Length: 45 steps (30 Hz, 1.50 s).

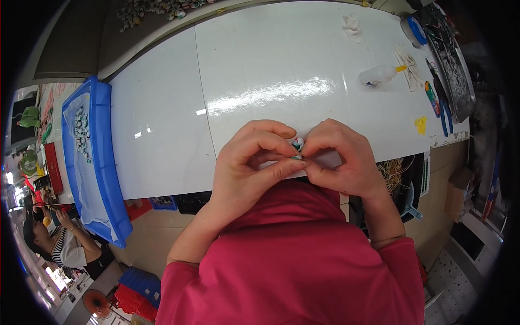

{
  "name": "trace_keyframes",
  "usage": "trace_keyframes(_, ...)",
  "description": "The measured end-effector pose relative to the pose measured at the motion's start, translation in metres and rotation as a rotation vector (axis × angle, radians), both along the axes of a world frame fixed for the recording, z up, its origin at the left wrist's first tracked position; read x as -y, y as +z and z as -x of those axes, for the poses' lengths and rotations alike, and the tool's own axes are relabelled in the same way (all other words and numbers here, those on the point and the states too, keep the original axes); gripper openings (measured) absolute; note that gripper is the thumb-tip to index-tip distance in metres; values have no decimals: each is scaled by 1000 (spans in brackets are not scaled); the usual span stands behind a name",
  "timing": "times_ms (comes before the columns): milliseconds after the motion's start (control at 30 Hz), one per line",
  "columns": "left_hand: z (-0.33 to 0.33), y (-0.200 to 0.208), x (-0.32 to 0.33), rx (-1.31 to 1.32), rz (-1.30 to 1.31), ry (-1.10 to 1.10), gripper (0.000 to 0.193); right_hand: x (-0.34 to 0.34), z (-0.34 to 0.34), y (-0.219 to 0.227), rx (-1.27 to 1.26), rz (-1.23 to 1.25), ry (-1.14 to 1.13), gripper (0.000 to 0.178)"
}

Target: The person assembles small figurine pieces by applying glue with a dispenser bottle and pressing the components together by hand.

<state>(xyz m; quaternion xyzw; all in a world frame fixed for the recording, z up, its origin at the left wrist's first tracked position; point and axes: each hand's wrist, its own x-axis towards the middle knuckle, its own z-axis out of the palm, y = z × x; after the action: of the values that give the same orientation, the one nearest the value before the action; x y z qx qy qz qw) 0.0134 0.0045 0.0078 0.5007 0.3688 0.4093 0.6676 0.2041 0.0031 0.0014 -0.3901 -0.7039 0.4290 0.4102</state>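
Over the near edge of the desk (157, 135), I see the left hand (248, 157) and the right hand (343, 154) close together, fingertips pinching one small white-and-green piece (298, 143) between them. To the left, a blue tray (102, 127) holds more little pieces (82, 130); a yellow-tipped white bottle (377, 76) sits off to the right.

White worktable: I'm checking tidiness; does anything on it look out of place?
Mildly: the white squeeze bottle appears to lie on its side, yellow tip over a stained wipe; odd because it might leak there.
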Motion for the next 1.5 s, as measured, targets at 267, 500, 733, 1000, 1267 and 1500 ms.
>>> trace_keyframes(267,6,2,1,97,106,28,23,0,11,-1,-10,-70,-49,27)
trace_keyframes(500,9,-3,5,82,58,47,23,2,15,-2,9,-63,-62,29)
trace_keyframes(733,9,-8,8,95,-18,80,22,3,18,-2,20,-55,-65,29)
trace_keyframes(1000,16,-6,4,78,-21,85,18,0,24,-2,16,-68,-58,28)
trace_keyframes(1267,19,2,19,45,-77,31,18,32,14,0,178,-66,-150,25)
trace_keyframes(1500,27,14,37,60,-114,116,19,34,21,13,152,-21,39,19)
